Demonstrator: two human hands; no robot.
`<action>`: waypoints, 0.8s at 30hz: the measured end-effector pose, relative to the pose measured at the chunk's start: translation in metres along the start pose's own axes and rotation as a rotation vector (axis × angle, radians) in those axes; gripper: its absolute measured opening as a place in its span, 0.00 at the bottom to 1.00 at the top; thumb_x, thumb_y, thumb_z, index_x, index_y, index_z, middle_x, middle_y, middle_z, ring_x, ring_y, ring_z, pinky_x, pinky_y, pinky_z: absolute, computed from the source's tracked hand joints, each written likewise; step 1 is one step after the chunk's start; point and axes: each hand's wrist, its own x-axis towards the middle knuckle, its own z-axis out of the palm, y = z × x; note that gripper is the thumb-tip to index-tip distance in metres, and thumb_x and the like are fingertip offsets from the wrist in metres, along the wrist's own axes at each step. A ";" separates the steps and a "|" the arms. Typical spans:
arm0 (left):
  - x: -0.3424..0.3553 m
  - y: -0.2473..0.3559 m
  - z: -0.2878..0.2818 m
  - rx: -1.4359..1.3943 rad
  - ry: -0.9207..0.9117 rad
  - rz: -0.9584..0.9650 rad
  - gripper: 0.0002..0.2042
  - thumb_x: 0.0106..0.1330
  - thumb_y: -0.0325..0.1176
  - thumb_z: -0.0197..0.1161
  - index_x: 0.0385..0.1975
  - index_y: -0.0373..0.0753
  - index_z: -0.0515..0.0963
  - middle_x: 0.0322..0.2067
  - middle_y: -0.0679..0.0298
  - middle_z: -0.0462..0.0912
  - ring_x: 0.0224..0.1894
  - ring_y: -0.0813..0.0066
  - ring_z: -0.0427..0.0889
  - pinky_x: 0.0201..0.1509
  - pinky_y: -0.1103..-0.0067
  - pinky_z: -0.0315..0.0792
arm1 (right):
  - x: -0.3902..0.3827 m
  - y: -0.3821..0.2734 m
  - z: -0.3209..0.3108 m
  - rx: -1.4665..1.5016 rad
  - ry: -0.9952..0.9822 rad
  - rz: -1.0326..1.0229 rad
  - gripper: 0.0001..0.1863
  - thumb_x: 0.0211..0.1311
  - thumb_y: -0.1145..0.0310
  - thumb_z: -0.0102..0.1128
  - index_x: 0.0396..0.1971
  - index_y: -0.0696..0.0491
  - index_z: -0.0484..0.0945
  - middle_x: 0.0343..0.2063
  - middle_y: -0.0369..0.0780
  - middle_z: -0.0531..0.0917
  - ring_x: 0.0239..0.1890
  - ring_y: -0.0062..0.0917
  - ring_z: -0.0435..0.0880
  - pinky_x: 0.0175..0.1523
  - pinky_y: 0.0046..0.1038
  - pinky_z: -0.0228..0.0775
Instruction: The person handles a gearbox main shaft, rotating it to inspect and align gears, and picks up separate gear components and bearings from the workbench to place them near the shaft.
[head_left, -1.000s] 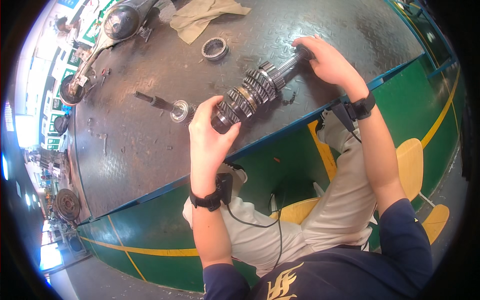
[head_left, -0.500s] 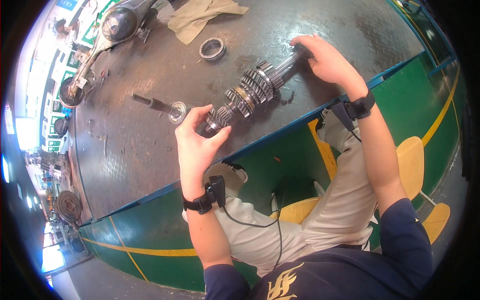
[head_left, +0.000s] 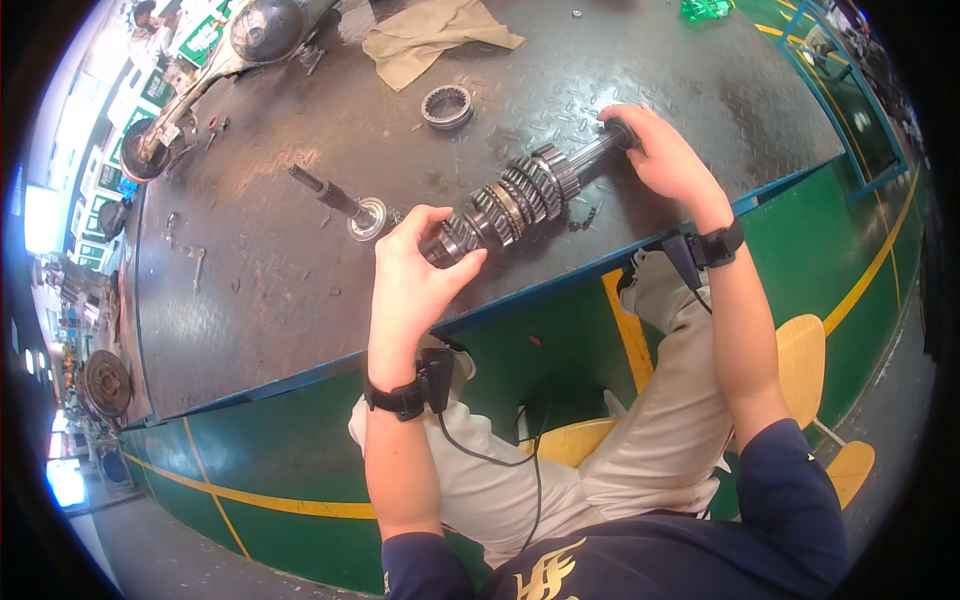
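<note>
A gear shaft (head_left: 540, 185) carrying several toothed gears and a brass-coloured ring lies slantwise over the steel-topped workbench, held at both ends. My left hand (head_left: 412, 275) curls its thumb and fingers around the small gear at the near left end. At the far right end, my right hand (head_left: 668, 155) grips the dark round end piece past the bare splined section; its fingertips are partly hidden behind it. Left of the gears, near my left fingers, lies a thinner shaft with a bearing (head_left: 367, 219). Beyond the gear shaft sits a toothed ring (head_left: 447, 107).
A tan cloth (head_left: 425, 45) lies at the back of the workbench (head_left: 260, 330), with a large axle housing (head_left: 265, 32) at the far left. A short piece of chain (head_left: 582, 221) rests beside the gears. A yellow wooden chair (head_left: 800, 360) stands at the right.
The view has shifted, so the bench sits further right and lower in it. Both hands keep their hold on the shaft's ends. The gap beside the left-end gear looks smaller.
</note>
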 end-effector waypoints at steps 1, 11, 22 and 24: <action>-0.001 -0.002 0.000 0.000 -0.002 0.000 0.25 0.52 0.28 0.80 0.51 0.30 0.81 0.38 0.58 0.89 0.44 0.72 0.87 0.56 0.73 0.79 | 0.000 0.000 0.000 0.001 0.000 0.002 0.31 0.54 0.88 0.53 0.59 0.51 0.77 0.53 0.47 0.83 0.59 0.48 0.78 0.64 0.41 0.72; -0.005 0.001 -0.004 0.082 0.041 0.137 0.29 0.50 0.27 0.80 0.55 0.32 0.78 0.47 0.54 0.86 0.49 0.63 0.86 0.57 0.70 0.79 | -0.001 0.007 0.001 -0.016 -0.025 -0.016 0.32 0.55 0.90 0.55 0.61 0.50 0.76 0.56 0.45 0.80 0.59 0.42 0.78 0.63 0.36 0.71; 0.001 -0.001 0.004 0.074 0.034 0.134 0.24 0.50 0.26 0.80 0.48 0.30 0.79 0.40 0.52 0.85 0.43 0.56 0.87 0.51 0.69 0.79 | -0.002 0.005 0.002 -0.021 0.014 -0.022 0.30 0.54 0.88 0.55 0.58 0.51 0.77 0.54 0.45 0.83 0.60 0.47 0.78 0.66 0.42 0.70; 0.001 -0.001 0.004 0.091 0.042 0.128 0.25 0.50 0.27 0.81 0.49 0.30 0.80 0.39 0.56 0.87 0.43 0.70 0.86 0.52 0.74 0.79 | 0.000 0.010 0.005 -0.067 0.046 -0.089 0.29 0.54 0.88 0.55 0.58 0.52 0.77 0.53 0.46 0.83 0.59 0.47 0.78 0.67 0.41 0.70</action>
